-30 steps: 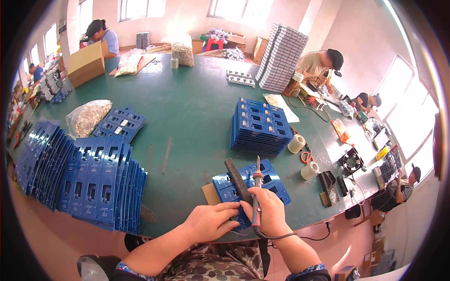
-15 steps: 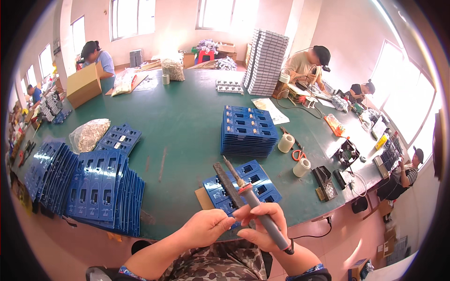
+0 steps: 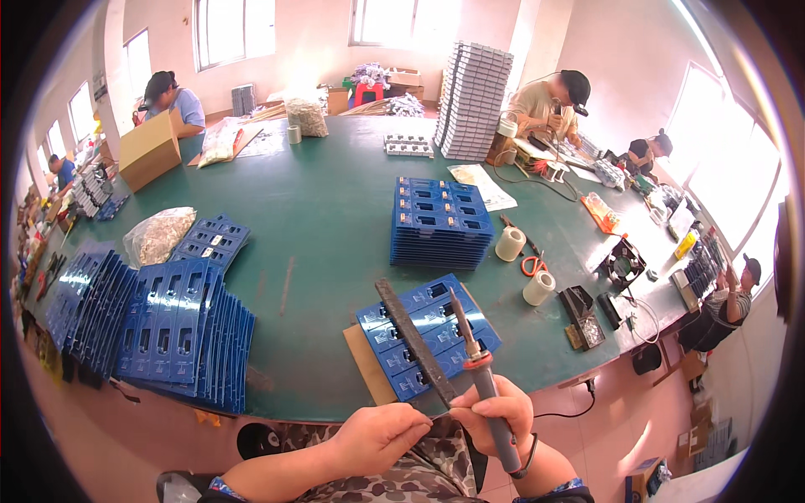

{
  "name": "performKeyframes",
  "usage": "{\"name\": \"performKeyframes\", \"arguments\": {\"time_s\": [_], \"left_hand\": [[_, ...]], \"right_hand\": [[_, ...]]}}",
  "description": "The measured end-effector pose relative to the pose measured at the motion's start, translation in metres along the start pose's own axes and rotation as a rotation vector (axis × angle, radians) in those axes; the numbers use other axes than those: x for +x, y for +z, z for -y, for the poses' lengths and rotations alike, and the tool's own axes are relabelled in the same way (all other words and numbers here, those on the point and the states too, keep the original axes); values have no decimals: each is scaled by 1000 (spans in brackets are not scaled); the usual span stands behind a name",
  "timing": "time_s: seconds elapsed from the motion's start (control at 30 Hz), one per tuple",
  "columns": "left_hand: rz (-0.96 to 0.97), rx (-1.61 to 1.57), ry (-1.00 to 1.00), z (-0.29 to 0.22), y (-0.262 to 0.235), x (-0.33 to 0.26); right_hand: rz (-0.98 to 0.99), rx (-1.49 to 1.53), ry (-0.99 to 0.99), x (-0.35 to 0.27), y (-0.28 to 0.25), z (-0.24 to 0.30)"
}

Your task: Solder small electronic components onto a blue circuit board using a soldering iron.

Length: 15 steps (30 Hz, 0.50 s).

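My right hand (image 3: 495, 417) grips a soldering iron (image 3: 480, 376) by its grey handle, tip pointing up and away. My left hand (image 3: 381, 435) pinches the near end of a long dark flat file (image 3: 414, 339), which slants up to the left beside the iron. Both are held above a blue tray (image 3: 428, 331) with small parts, lying on a brown cardboard sheet (image 3: 366, 367) at the near edge of the green table (image 3: 327, 218).
A stack of blue trays (image 3: 442, 221) stands mid-table; leaning rows of blue trays (image 3: 159, 327) fill the near left. Two tape rolls (image 3: 525, 264), red snips (image 3: 533, 265) and a small fan (image 3: 624, 256) lie to the right. Other people work at the far and right edges.
The view has tilted up slightly. My hands have dropped lower in the picture, and the iron and file have swung from nearly parallel to a spread, upright pose.
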<state>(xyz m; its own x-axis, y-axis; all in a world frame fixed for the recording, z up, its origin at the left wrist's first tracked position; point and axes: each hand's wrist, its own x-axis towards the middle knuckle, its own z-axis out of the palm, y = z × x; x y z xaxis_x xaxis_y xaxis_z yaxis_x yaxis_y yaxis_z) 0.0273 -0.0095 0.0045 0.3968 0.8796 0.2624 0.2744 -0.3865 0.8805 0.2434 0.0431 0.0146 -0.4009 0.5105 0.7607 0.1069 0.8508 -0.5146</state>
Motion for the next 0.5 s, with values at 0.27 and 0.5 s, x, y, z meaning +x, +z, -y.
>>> {"name": "performKeyframes", "arguments": {"time_s": [0.27, 0.5], "left_hand": [[-122, 14, -145, 20, -16, -14], [-437, -102, -262, 57, -43, -18]], "right_hand": [[-287, -54, 100, -26, -55, -14], [-328, -172, 147, -51, -103, -25]]}}
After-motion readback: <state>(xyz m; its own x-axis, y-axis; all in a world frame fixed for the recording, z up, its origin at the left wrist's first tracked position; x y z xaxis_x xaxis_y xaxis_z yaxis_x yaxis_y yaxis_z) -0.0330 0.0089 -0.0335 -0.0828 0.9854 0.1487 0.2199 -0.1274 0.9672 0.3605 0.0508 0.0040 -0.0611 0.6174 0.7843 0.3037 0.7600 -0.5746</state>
